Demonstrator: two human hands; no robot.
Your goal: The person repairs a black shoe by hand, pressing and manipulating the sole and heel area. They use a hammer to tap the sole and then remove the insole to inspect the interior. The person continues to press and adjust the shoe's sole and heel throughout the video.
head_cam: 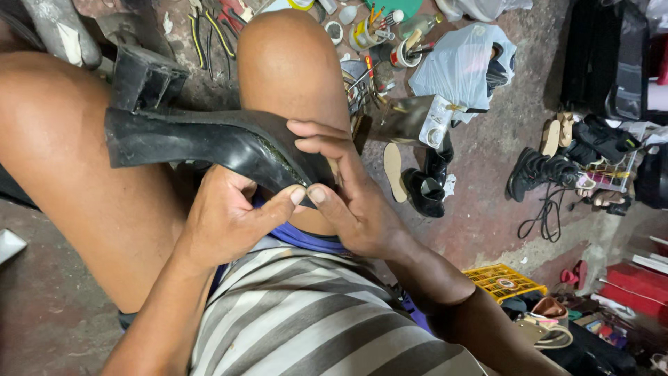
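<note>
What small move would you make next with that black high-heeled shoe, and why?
Probably slide both thumbs further along the sole edge, pressing: the left hand and right hand pinch the black shoe where its sole seam looks rough.

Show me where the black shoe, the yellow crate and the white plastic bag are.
black shoe (202, 139): head view, on the side of its thick sole.
yellow crate (502, 280): head view, on its grid top.
white plastic bag (456, 66): head view, on its bulging middle.

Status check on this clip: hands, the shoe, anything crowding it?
Left hand and right hand both pinching black high-heeled shoe, thumbs at sole edge. Shoe rests across the knees, block heel up. Tools on floor beyond, apart.
</note>
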